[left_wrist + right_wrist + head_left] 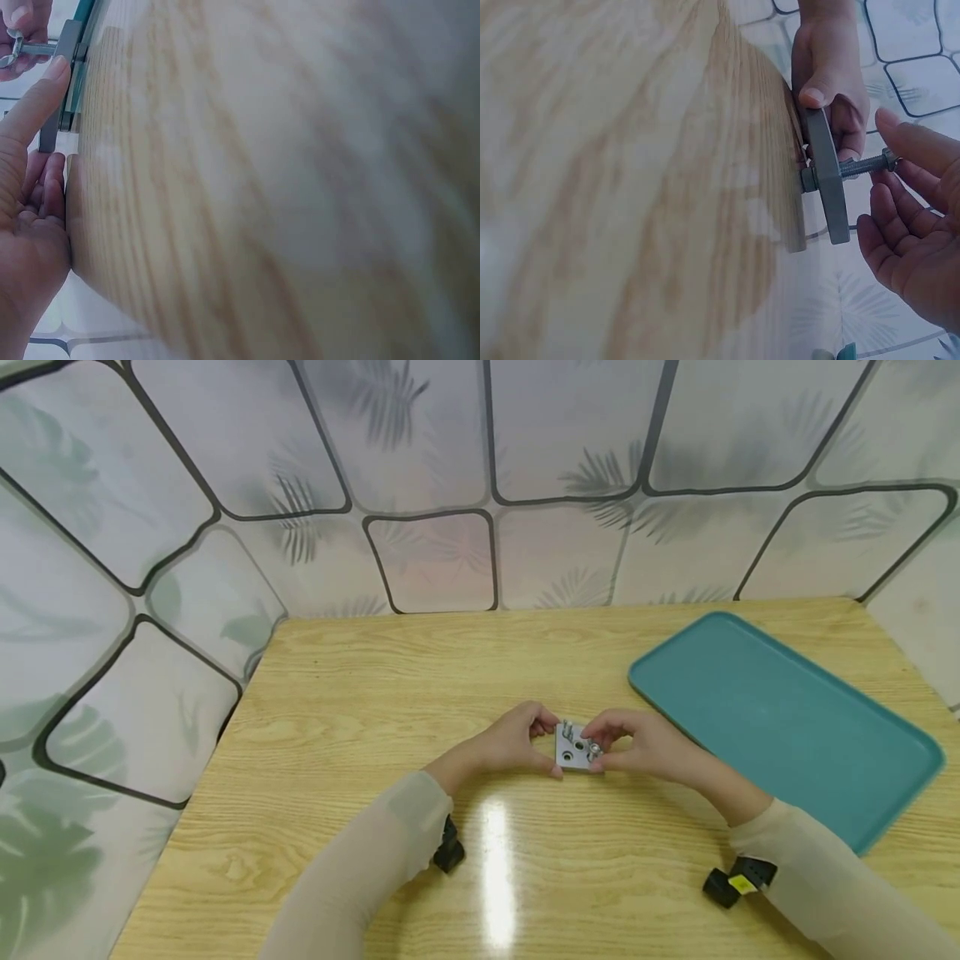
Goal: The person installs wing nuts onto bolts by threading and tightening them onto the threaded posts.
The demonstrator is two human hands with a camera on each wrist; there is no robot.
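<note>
A small grey metal plate (572, 760) with holes is held close over the wooden table. My left hand (517, 739) grips its left side, thumb on the near edge and fingers on the far edge. Through the plate runs a threaded bolt (862, 166), its head on the table side. On the bolt's free end is a wing nut (15, 49). My right hand (637, 743) has its thumb and fingers curled about that wing nut, the index fingertip right at it. Another bolt with a winged top (567, 729) stands at the plate's far left corner.
A teal tray (780, 718) lies at an angle on the right of the wooden table (360, 693), close beside my right forearm. Patterned curtain-like panels (435, 560) rise behind the table and along its left side.
</note>
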